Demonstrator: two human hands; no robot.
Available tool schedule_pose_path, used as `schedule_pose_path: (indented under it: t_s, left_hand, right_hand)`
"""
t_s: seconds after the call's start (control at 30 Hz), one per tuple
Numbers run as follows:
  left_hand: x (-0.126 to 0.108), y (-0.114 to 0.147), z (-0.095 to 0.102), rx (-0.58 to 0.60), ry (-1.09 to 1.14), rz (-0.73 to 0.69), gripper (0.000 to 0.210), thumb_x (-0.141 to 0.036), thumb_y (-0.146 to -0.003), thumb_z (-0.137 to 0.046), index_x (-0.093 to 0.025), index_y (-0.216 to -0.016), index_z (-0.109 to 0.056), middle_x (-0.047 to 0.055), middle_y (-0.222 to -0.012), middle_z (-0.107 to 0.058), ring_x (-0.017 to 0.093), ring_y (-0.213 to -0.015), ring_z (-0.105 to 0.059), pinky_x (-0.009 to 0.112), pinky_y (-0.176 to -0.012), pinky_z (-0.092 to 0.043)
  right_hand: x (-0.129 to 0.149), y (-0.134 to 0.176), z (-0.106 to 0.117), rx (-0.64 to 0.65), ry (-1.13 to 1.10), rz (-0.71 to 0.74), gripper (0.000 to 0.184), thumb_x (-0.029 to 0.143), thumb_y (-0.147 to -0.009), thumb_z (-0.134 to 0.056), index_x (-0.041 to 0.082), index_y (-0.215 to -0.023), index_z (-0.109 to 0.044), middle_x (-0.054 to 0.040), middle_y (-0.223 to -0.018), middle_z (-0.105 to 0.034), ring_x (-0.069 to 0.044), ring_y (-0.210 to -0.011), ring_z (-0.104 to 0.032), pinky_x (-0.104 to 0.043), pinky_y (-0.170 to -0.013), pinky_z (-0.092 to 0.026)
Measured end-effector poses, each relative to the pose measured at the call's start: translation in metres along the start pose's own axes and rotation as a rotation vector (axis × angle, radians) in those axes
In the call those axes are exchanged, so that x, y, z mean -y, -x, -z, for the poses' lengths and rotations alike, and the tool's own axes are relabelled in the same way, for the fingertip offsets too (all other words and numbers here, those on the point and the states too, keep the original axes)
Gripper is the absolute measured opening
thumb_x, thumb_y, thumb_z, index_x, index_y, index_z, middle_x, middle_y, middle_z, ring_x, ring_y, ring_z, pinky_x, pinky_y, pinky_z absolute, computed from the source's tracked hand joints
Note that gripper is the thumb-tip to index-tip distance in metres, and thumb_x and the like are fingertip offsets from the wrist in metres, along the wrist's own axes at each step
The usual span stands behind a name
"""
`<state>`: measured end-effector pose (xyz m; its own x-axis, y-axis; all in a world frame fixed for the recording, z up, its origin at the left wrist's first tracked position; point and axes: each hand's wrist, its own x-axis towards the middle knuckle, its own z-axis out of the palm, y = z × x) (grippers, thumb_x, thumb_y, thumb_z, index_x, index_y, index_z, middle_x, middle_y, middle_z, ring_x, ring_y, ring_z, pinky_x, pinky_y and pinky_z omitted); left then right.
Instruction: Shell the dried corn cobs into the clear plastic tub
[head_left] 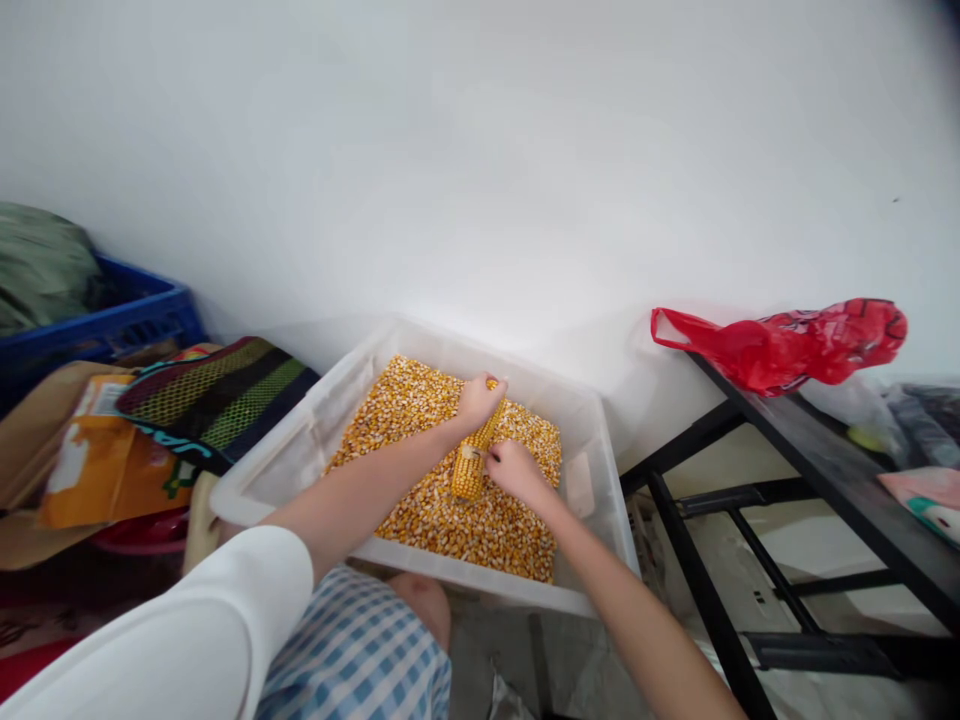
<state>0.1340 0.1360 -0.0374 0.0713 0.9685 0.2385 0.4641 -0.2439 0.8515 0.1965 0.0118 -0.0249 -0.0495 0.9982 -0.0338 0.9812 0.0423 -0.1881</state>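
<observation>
A yellow corn cob (469, 470) is held at a slant above a bed of loose corn kernels (420, 470) in a translucent plastic bin (592, 440). My left hand (480, 400) is wrapped round the cob's far end. On the cob's right side, my right hand (517, 470) is closed, with its curled fingers against the rows of kernels. A small pale patch shows on the cob near those fingertips. What lies under the right fingers is hidden.
To the right stands a black metal frame table (832, 470) with a red plastic bag (795, 345) on it. On the left are a striped mesh bag (232, 395), an orange packet (101, 450) and a blue crate (142, 312). A white wall (495, 170) rises behind the bin.
</observation>
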Motion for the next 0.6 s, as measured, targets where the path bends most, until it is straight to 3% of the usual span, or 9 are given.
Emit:
schedule_pose_path:
  t_s: [0.6]
  left_hand:
    - [-0.005, 0.003, 0.004, 0.02, -0.025, 0.018, 0.043, -0.05, -0.076, -0.041, -0.017, -0.094, -0.061, 0.009, -0.088, -0.066, 0.021, -0.088, -0.059, 0.027, -0.079, -0.041]
  right_hand:
    - [0.015, 0.007, 0.004, 0.014, 0.259, 0.024, 0.031, 0.021, -0.082, -0.037, 0.013, -0.082, -0.067, -0.0148, -0.081, -0.066, -0.02, -0.074, -0.061, -0.026, -0.064, -0.038]
